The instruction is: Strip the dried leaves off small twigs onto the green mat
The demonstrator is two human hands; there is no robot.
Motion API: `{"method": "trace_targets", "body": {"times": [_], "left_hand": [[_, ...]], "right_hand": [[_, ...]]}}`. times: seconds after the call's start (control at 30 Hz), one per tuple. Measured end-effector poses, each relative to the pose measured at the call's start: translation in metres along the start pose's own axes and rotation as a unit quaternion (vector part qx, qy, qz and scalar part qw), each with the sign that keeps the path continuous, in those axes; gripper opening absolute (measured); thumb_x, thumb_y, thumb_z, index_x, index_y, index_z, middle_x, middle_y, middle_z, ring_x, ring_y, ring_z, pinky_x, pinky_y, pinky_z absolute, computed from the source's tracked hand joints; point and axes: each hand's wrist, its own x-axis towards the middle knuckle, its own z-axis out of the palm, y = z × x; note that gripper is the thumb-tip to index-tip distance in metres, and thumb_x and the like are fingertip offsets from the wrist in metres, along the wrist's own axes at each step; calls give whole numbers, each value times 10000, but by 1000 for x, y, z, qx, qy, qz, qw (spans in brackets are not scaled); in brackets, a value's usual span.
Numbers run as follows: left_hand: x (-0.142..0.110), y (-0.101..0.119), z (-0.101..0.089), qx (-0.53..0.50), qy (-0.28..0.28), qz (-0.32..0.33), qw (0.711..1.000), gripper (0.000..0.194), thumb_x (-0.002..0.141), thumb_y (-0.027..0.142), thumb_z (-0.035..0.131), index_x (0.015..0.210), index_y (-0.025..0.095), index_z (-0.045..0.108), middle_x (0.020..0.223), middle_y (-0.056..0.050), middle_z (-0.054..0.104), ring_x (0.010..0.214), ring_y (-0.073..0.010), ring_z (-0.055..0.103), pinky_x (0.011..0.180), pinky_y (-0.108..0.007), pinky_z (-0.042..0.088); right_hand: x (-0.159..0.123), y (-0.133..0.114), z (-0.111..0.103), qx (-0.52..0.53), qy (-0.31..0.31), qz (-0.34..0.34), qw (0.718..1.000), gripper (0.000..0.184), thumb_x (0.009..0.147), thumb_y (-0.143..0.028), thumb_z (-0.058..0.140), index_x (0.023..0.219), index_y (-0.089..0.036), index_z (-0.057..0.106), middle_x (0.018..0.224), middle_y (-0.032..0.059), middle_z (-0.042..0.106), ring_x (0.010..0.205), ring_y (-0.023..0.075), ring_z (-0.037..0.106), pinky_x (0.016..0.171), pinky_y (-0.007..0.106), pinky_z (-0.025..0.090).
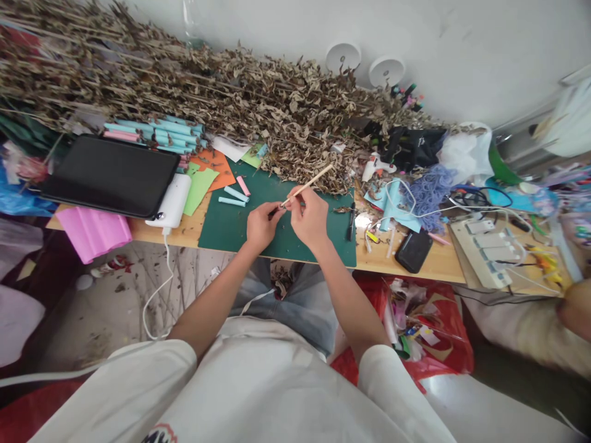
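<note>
A thin wooden stick (316,177) slants up to the right from the fingers of my right hand (307,215), which is closed on it. Meeting its lower end, my left hand (264,226) is closed in a pinch; a small dark bit shows at its fingertips, too small to name. Both hands are above a dark green cutting mat (221,231). On the mat, left of my hands, lie blue paper tubes (234,195) and a short pink tube (242,185). A black pen (351,221) rests near the mat's right edge.
Dried leafy stalks (258,92) heap along the wall. To the left are a black tablet (113,175), a white power bank (175,200) and stacked blue tubes (178,135). At right are a phone (414,251), a glue gun (376,166) and a power strip (484,252).
</note>
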Motion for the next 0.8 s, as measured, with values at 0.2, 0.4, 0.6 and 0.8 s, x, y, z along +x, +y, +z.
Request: {"method": "trace_targets", "body": {"times": [0.2, 0.4, 0.6, 0.8], "left_hand": [[0, 2, -1, 0, 2, -1, 1000, 170, 897, 280, 632, 999, 209, 748, 930, -46, 747, 789, -177, 659, 719, -266, 477], [0, 3, -1, 7, -3, -6, 1000, 175, 898, 286, 624, 994, 205, 745, 943, -57, 746, 800, -183, 666, 736, -271, 487], [-1, 3, -1, 16, -1, -8, 1000, 183, 912, 271, 601, 1024, 199, 727, 974, -60, 745, 834, -187, 673, 768, -278, 501], [-3, 7, -3, -7, -4, -30, 1000, 281, 941, 286, 544, 1182, 212, 668, 1025, -57, 730, 855, -166, 679, 784, -259, 530]], "right_hand": [[0, -5, -3, -13, -1, 7, 1000, 185, 975, -342, 406, 971, -223, 547, 862, 44, 651, 807, 175, 676, 772, 323, 562], [0, -4, -2, -27, -5, 20, 999, 191, 973, -337, 404, 997, -224, 557, 884, 50, 659, 832, 189, 678, 816, 358, 559], [-1, -10, -18, -15, -12, 36, 999, 237, 983, -396, 418, 1020, -221, 574, 944, 52, 656, 838, 172, 656, 692, 285, 548], [-15, -3, -44, -279, -44, 70, 957, 213, 979, -256, 400, 1032, -201, 599, 899, 76, 646, 785, 206, 613, 683, 307, 458]]}}
